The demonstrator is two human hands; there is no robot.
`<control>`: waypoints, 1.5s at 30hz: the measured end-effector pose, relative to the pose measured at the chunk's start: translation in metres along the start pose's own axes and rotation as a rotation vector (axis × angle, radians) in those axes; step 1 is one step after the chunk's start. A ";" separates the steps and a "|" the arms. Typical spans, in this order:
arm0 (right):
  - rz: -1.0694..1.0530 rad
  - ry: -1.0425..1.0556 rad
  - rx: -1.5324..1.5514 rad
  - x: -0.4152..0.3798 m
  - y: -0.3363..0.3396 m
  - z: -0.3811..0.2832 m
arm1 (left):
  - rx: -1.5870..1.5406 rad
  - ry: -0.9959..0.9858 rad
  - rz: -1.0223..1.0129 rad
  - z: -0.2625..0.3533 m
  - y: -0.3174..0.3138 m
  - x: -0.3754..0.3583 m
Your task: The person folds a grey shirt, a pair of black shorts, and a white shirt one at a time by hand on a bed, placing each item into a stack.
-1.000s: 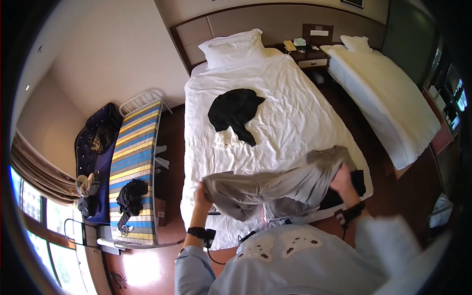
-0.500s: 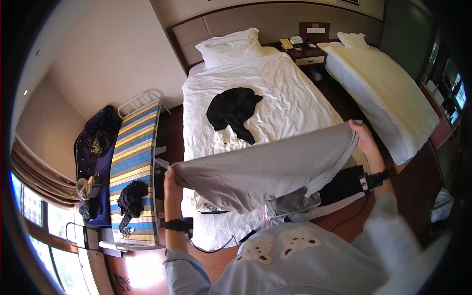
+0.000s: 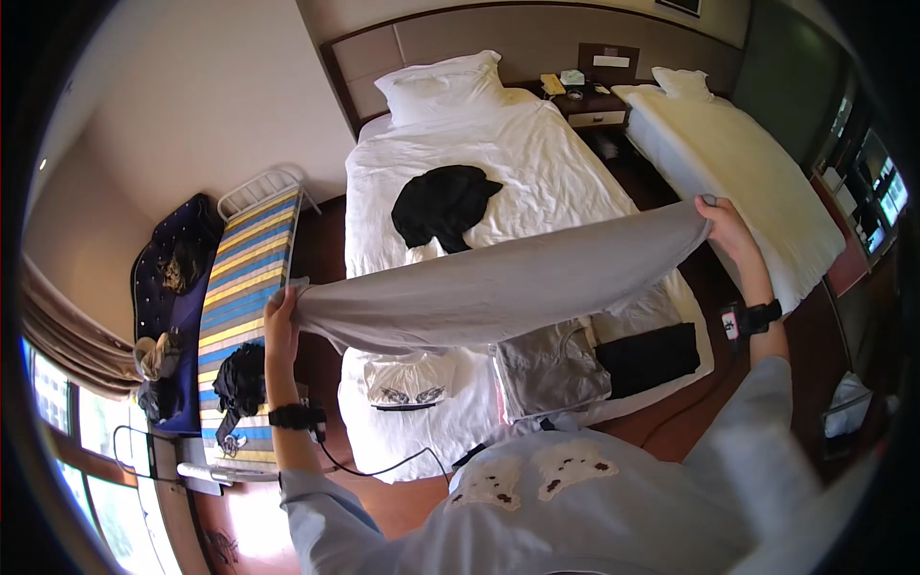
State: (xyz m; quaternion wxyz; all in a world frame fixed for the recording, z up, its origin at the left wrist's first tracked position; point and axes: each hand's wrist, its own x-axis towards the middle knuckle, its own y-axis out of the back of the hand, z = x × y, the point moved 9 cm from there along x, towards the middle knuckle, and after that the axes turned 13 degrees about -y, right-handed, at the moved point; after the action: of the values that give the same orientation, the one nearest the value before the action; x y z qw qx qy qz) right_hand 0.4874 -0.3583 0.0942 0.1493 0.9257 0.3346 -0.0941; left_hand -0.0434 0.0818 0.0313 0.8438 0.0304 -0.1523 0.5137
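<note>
1. Fingers of the left hand (image 3: 281, 331) pinch one end of a grey garment (image 3: 498, 287), and those of the right hand (image 3: 730, 232) grip the other end, higher up. The garment spans the air between them, above the white bed (image 3: 585, 158).
2. It looks light and soft, with no stiffness of its own: the upper edge is drawn nearly straight while the lower part hangs loose. It probably weighs little and is hardly fragile, though smooth fabric could slip from a shallow pinch. The two end corners seem the best places to hold, with the cloth bunched slightly under the thumbs.
3. Compared with the earliest frame, the hands are higher and farther apart, and the garment, crumpled low over the bed then, is stretched out now. The printed white garment (image 3: 410, 380) and folded grey clothing (image 3: 554, 369) show more fully below it. The black garment (image 3: 443, 204) still lies on the bed.
</note>
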 end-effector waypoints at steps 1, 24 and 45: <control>0.021 -0.032 -0.115 0.005 0.002 0.001 | 0.088 0.010 -0.051 0.003 -0.001 0.004; 0.114 0.413 -0.009 -0.009 -0.003 -0.060 | 0.137 -0.291 -0.054 0.083 -0.002 0.011; 0.462 0.444 -0.051 -0.006 0.032 -0.050 | 1.344 -0.904 0.225 0.154 -0.033 -0.023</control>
State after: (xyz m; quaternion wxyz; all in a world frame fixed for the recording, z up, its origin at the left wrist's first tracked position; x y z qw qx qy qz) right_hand 0.5076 -0.3679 0.1491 0.1131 0.9711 0.1423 0.1548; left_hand -0.0592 0.0145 0.1742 0.4458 0.7187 -0.1395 0.5151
